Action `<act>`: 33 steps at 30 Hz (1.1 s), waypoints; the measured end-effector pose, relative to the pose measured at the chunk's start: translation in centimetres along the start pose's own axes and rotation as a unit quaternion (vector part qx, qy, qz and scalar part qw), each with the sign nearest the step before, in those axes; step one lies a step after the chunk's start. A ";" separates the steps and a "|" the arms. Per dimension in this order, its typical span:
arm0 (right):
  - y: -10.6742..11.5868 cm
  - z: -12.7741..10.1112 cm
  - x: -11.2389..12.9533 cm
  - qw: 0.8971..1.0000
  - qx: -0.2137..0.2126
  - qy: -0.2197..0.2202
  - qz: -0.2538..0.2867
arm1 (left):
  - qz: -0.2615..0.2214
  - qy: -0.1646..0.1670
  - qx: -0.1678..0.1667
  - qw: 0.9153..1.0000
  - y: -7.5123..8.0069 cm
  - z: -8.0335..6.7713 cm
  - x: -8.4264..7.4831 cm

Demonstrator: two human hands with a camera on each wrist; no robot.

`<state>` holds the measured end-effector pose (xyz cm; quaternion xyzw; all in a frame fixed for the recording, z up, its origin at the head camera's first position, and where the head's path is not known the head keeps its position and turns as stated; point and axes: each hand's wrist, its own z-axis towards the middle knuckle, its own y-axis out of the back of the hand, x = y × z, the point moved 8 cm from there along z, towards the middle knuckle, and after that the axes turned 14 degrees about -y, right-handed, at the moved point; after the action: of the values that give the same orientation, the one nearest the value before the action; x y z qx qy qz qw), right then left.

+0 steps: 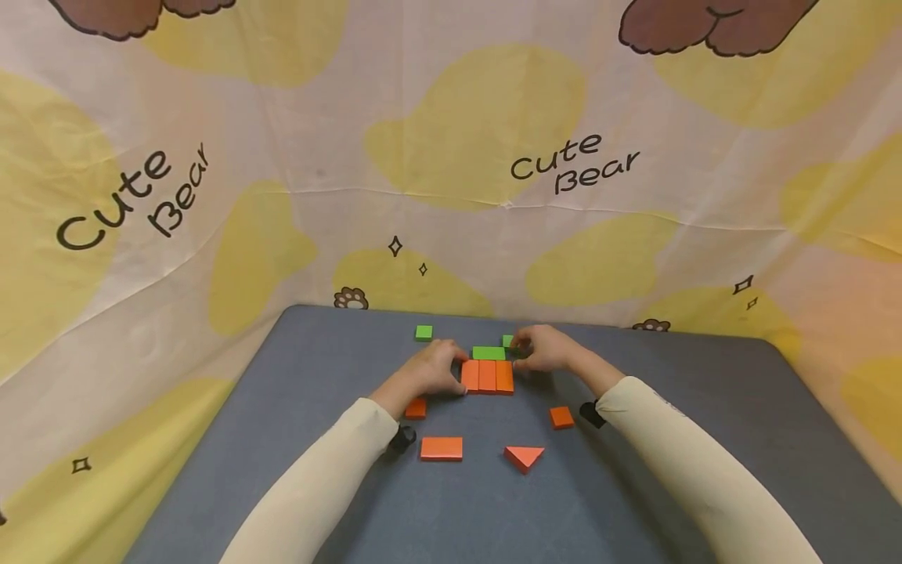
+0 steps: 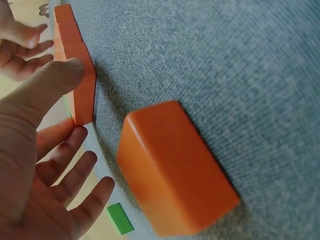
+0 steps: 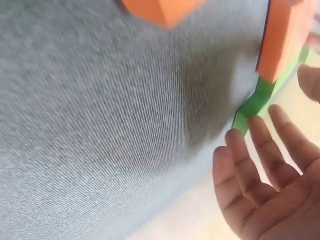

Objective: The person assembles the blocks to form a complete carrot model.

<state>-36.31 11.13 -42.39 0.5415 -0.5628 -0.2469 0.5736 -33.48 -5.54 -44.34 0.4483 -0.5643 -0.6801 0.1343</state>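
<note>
While the left hand (image 1: 431, 366), fingers straight, steadies the row of three orange wooden blocks (image 1: 487, 376) mid-tabletop, the spread right hand (image 1: 546, 349) nudges the flat green block (image 1: 488, 353) at its 12 o'clock edge, which probably needs squaring flush next.

orange blocks (image 1: 487, 376): three upright, side by side | green block (image 1: 488, 353): flat, apparently touching behind

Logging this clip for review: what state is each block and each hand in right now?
left hand: open, thumb touching the orange row's left end
right hand: open, fingers at the green bar
orange row: three blocks side by side, flat
green bar: flat, against the row's far side
orange triangle: loose, flat
orange rectangle: loose, flat
</note>
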 end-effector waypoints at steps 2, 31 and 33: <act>-0.4 -0.3 0.2 1.000 0.004 -0.008 -0.014 | 0.000 0.000 -0.001 1.000 0.1 -0.1 0.0; -1.9 -1.8 0.9 0.998 -0.013 -0.056 -0.025 | -0.027 -0.011 -0.092 0.995 2.4 -1.5 2.7; -1.9 -1.7 0.9 0.998 -0.015 -0.058 -0.027 | -0.028 -0.004 -0.111 0.993 3.1 -1.5 3.5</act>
<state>-33.90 10.40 -43.39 0.5327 -0.5765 -0.3014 0.5414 -35.29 -9.96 -43.11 0.4432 -0.4730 -0.7442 0.1617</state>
